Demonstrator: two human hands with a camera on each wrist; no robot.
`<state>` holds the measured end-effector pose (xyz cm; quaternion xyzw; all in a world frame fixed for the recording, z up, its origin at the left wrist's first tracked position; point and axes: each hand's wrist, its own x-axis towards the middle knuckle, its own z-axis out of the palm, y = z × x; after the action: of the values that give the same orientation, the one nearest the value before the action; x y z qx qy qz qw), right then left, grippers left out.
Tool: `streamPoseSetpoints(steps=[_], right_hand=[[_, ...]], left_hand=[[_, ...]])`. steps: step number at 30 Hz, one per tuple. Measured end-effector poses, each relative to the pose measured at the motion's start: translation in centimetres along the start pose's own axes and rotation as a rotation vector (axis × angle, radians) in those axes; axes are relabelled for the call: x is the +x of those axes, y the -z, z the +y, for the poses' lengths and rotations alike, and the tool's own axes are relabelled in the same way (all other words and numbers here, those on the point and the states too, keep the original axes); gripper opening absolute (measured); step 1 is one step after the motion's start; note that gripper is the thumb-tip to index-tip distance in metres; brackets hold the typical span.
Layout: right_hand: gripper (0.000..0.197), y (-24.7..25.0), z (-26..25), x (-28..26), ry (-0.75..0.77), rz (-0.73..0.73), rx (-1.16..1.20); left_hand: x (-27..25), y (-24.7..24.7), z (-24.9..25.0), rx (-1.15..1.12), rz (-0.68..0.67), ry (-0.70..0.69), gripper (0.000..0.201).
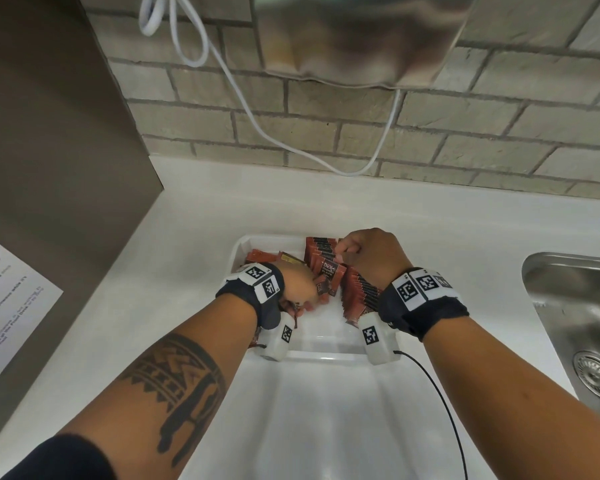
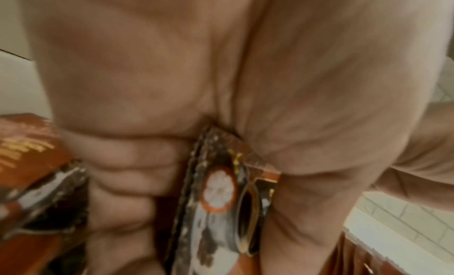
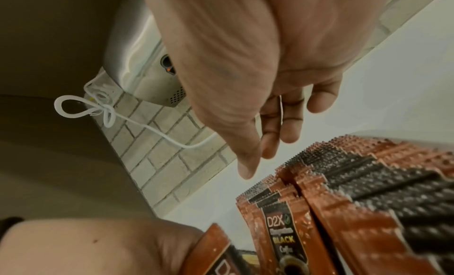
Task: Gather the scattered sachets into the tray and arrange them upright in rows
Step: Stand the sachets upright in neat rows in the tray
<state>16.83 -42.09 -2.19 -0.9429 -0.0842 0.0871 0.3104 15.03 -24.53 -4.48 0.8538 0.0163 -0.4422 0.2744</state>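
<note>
Copper-brown sachets [image 3: 282, 230] read "D2X BLACK" (rest blurred); left hand [image 2: 221, 84] grips some, right hand [image 3: 258, 65] hangs loosely uncurled.

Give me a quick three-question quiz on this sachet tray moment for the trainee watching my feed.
1. True or false: the left hand grips a bunch of sachets.
2. Which side of the white tray holds the upright row of sachets? A) the sink side B) the side nearer the brown panel
3. Fill in: the right hand has its fingers straight above the row, holding ____.

Key: 1 true; 2 A, the row stands on the side nearer the steel sink; 3 nothing.
</note>
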Motion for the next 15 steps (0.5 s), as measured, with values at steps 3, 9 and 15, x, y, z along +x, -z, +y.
streamPoseSetpoints(steps=[3,9,15], right_hand=[[0.019,-0.1,-0.1,0.2,0.008,0.016,-0.002],[0.024,0.0,-0.4,0.5,-0.027,0.006,-0.099],[0.021,-0.5,-1.0,0.5,-0.066,-0.067,-0.144]], left_hand=[[0.0,-0.2,0.7,0.065,0.012,-0.015,0.015],[0.3,-0.2,1.1,0.074,0.028,-0.042,0.015],[0.4,-0.1,1.1,0.03,0.048,-0.055,0.014]])
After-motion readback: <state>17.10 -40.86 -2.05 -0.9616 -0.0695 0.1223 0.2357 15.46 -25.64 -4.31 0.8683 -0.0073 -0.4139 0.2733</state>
